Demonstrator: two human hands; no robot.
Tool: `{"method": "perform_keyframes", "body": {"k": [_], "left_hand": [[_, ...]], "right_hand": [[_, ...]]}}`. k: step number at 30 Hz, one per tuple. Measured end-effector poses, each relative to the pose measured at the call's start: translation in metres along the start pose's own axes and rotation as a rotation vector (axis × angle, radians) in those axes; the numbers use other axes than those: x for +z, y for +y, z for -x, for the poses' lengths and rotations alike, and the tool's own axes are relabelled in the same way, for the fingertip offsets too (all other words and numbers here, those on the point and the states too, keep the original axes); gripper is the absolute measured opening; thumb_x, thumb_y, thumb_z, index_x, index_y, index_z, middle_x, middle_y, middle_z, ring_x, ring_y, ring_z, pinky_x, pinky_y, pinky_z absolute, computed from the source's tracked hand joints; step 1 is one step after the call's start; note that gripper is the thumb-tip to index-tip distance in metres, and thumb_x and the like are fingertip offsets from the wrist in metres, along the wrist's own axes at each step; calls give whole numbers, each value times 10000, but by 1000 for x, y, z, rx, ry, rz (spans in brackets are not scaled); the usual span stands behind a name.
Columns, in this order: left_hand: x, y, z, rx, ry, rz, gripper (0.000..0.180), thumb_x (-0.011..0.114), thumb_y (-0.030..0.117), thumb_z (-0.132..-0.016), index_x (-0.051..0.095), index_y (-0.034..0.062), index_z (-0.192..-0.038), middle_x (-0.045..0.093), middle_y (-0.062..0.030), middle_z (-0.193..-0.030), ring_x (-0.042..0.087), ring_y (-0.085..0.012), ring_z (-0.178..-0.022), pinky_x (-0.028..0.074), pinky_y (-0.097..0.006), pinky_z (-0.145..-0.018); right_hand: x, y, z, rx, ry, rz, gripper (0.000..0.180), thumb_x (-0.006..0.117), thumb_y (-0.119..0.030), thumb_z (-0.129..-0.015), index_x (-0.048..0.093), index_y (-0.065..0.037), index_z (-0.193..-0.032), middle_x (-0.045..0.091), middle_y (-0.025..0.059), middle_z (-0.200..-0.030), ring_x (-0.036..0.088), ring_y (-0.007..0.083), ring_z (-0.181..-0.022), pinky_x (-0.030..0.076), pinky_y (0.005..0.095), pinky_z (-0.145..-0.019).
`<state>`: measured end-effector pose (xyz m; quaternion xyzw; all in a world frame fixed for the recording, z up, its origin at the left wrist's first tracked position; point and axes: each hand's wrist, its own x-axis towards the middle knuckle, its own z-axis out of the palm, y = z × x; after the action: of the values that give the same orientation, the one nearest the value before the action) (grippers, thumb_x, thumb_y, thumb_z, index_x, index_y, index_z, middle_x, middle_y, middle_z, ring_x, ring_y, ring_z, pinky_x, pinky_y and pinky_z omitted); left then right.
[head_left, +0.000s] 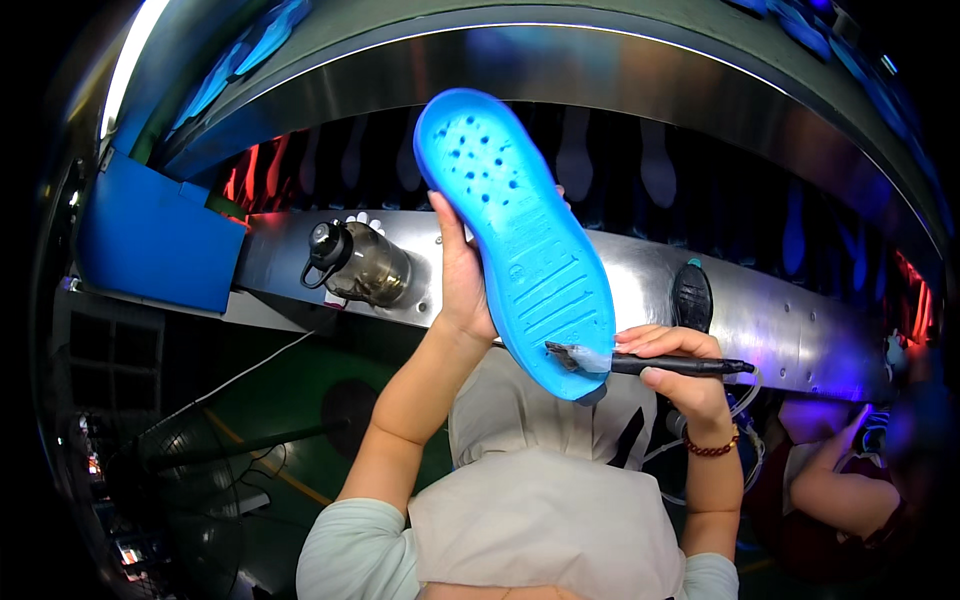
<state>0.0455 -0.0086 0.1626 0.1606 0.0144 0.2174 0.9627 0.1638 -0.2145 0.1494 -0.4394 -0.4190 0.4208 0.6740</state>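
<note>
A steel ledge spans the scene, with a blue box by its left end. On this side of the ledge, a blue sole is held up in the air over the person's lap, tilted, its end with the holes up and to the left, its ribbed end low and to the right. It lies between the 2 hands: its left edge rests in the left hand, and its lower right edge is just beside the right hand.

The step in hand looks to be brushing the ribbed end; the next move seems to call for a steady sole and light, even strokes that do not slip over the rim.

The left hand grasps the sole, thumb along the edge and fingers behind; some fingertips show past the far edge. The right hand pinches a slim black brush between thumb and fingers. Its dark tip lies over the sole's lower face, though from this angle I cannot be sure that it touches. On the ledge stand a bottle, well left, and a smaller black oval piece, beyond the right hand.
</note>
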Motion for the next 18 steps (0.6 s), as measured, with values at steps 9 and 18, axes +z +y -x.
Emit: {"method": "perform_keyframes", "body": {"k": [9, 18], "left_hand": [[-9, -31, 37, 115, 59, -216, 550, 372, 372, -893, 330, -20, -1276, 511, -170, -1172, 537, -259, -1041, 433, -385, -909], [-9, -24, 24, 186, 63, -104, 495, 401, 349, -891, 414, -17, -1224, 549, -167, -1123, 564, -254, -997, 452, -371, -878]], "right_hand": [[51, -8, -3, -141, 68, 368, 212, 614, 71, -717, 612, 39, -926, 625, 187, -975, 603, 247, -942, 462, 320, -849], [46, -15, -11, -257, -98, 445, 229, 647, 50, -672, 629, 37, -900, 638, 188, -913, 627, 279, -886, 496, 336, -796]]}}
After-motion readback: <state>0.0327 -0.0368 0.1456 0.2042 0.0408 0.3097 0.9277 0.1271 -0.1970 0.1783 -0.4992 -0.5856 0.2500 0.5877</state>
